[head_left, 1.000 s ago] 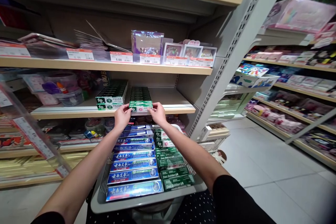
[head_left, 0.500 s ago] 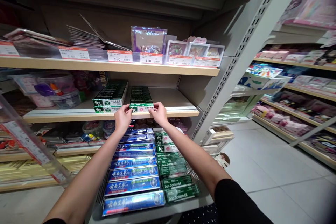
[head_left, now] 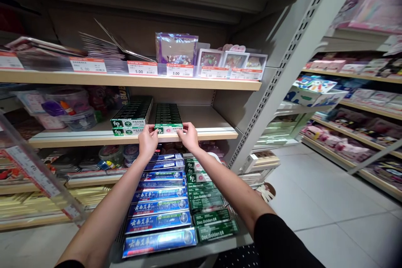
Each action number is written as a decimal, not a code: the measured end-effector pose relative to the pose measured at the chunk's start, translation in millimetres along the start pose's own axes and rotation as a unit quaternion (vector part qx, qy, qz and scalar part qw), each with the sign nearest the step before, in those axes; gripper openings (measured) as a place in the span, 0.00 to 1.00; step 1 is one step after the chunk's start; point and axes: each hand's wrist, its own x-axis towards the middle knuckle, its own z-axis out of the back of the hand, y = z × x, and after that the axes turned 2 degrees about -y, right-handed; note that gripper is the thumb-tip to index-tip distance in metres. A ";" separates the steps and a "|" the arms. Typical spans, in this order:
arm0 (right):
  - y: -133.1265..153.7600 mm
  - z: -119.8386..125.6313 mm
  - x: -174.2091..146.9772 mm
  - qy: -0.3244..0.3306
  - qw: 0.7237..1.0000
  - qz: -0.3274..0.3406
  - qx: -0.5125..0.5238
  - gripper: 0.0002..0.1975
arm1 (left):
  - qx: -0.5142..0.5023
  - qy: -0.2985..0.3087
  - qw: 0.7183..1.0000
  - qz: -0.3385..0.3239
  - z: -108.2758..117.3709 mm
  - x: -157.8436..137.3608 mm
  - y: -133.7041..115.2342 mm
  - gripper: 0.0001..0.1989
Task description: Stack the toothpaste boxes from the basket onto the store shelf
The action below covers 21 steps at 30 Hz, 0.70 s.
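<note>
Both hands reach to the middle shelf. My left hand (head_left: pixel 147 140) pinches the left end of a green and white toothpaste box (head_left: pixel 170 129), and my right hand (head_left: pixel 189 137) pinches its right end. This box lies at the front of a row of dark green boxes (head_left: pixel 168 112) running back along the shelf. To its left stands another row of green toothpaste boxes (head_left: pixel 132 113), two layers high at the front. Beneath my forearms, blue toothpaste boxes (head_left: pixel 158 220) and green Doc.Golden boxes (head_left: pixel 216 230) lie in columns on a grey cart (head_left: pixel 179 255).
Above is a shelf edge (head_left: pixel 132 78) with price tags and small packaged goods. Clear plastic tubs (head_left: pixel 75 106) stand at the left of the middle shelf. A slotted metal upright (head_left: pixel 276 83) rises on the right, beside the tiled aisle floor (head_left: pixel 326 192).
Almost nothing differs. Both hands stay on the ends of the front toothpaste box, and the view has shifted very slightly.
</note>
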 end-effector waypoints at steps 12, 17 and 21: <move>4.2 21.4 -20.7 0.017 0.995 -0.034 0.091 0.24 | 0.087 0.031 0.991 -0.098 13.3 -16.2 -1.4 0.21; 3.9 40.4 -39.0 0.025 0.993 -0.030 0.115 0.22 | 0.087 0.037 0.988 -0.123 28.5 -38.0 -16.2 0.19; -2.1 61.7 -56.2 0.038 0.994 -0.035 0.099 0.21 | 0.093 0.043 0.982 -0.160 31.7 -62.0 -33.0 0.16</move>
